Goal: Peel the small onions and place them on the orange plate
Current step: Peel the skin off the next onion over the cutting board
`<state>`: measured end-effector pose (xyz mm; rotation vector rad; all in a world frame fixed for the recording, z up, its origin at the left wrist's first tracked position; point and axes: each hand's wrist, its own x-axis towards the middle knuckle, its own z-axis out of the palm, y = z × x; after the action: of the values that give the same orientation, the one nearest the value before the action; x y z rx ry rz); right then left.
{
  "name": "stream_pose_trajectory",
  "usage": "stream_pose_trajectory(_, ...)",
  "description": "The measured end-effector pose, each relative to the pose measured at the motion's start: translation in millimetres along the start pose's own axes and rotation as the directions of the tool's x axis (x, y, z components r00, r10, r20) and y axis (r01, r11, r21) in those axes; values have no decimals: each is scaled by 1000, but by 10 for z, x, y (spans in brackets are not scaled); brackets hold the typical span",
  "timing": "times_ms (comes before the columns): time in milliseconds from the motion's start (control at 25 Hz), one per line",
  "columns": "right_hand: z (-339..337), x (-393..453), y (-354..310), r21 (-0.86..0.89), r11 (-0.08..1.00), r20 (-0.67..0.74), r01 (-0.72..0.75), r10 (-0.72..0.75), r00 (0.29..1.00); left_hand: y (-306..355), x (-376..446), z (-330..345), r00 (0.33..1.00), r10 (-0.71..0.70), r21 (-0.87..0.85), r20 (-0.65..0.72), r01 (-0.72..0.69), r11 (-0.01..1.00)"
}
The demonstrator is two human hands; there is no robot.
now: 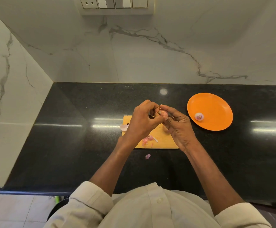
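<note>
**Both hands work one small onion above the board**

A peel scrap (147, 156) lies nearest on the black desk (68, 145). Beyond it, over the wooden cutting board (165, 140) strewn with peelings (148, 139), the left hand (142, 122) and right hand (178, 125) pinch a small onion (164, 113) with curled fingers. Farther right, a peeled onion (199, 116) sits on the orange plate (216, 106).

Black granite counter (68, 145) — white marble walls (134, 55) — switch panel (115, 4) above.
</note>
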<state>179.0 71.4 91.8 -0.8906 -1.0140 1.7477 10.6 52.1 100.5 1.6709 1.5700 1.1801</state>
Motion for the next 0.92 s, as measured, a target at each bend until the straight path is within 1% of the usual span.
stream_pose_trajectory(160,90,12,-11,61,998,15,-16,15,1000,-19,-43,4,999,22,-15,-39,-23,1000)
stream_pose_trajectory(280,121,45,-26,76,997,3,2,-2,1000,-41,-77,-28,996,-10,-144,-87,-2,990)
stream_pose_trajectory(360,123,60,-48,83,996,-13,13,-12,1000,-63,-86,-62,995,-33,-244,-93,10,970)
stream_pose_trajectory(400,131,61,-55,90,996,-19,14,-12,1000,-71,-87,-70,994,-43,-264,-98,15,964)
stream_pose_trajectory(600,167,61,-41,116,993,-69,-4,12,998,-66,-91,-20,977,-35,-266,-208,-22,964)
stream_pose_trajectory(680,162,62,-45,141,990,-78,-14,25,997,-70,-98,-9,979,-41,-255,-201,-11,967)
stream_pose_trajectory(800,172,54,-54,124,992,-88,-15,26,996,-96,-99,-25,981,-108,-294,-161,57,954)
stream_pose_trajectory(880,183,43,-60,95,995,-92,-12,21,996,-100,-104,-52,986,-105,-331,-131,56,942)
stream_pose_trajectory(920,189,40,-61,83,996,-93,-11,19,996,-98,-103,-63,988,-84,-319,-132,38,947)
